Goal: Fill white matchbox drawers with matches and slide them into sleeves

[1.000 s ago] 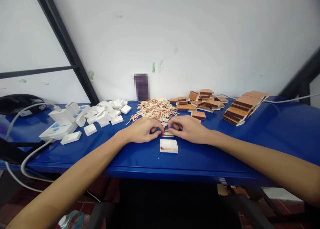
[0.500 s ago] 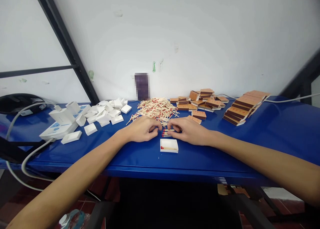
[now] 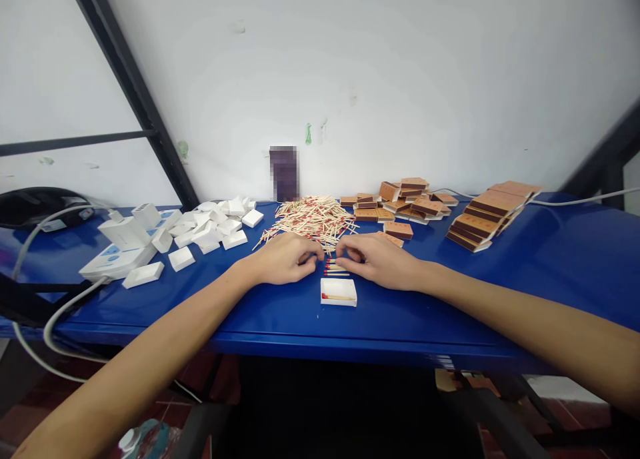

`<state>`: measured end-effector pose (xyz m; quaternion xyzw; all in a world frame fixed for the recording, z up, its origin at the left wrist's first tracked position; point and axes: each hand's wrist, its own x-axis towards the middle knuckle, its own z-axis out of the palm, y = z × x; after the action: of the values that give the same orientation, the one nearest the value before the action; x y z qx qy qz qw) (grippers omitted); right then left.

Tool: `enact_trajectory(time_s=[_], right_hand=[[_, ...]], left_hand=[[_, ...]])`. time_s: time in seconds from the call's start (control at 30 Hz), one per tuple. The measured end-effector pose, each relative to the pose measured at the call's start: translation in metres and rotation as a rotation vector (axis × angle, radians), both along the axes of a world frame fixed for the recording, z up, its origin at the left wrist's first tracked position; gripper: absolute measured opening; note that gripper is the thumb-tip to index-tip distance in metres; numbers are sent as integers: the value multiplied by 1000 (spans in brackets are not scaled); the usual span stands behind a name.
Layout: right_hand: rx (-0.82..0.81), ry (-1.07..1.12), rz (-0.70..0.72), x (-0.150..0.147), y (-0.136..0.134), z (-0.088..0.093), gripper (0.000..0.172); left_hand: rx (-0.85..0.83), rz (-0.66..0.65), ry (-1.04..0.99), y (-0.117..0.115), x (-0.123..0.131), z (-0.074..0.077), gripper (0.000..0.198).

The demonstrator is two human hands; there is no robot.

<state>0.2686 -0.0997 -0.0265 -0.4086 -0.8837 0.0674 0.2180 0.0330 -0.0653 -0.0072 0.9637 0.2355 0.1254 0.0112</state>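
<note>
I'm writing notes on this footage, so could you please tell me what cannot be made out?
Head view, hidden: parts of the row of matches, behind the right hand.
Head view, blurred: the purple object, by pixelation.
Head view, cut off: part of the bottle, by the bottom edge.
Head view, too small: the print on the matchboxes.

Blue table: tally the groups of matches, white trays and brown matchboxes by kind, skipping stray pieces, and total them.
Match groups: 2, large heap and small row
White tray groups: 1, left pile
Brown matchbox groups: 2, loose pile and overlapping stack
Total: 5
</note>
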Motion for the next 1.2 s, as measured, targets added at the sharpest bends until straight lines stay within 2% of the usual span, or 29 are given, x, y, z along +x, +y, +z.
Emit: enact_trajectory(time_s=[0.6,1.0,1.2], right_hand=[[12,-18,-16,-1,1,-1,14],[14,12,25,0,0,0,22],[46,22,53,-1,-2,1,21]], left_hand=[[-27,-3,1,-2,0,1,27],[38,180,1,3,0,1,24],[46,156,27,4,0,-1,24]])
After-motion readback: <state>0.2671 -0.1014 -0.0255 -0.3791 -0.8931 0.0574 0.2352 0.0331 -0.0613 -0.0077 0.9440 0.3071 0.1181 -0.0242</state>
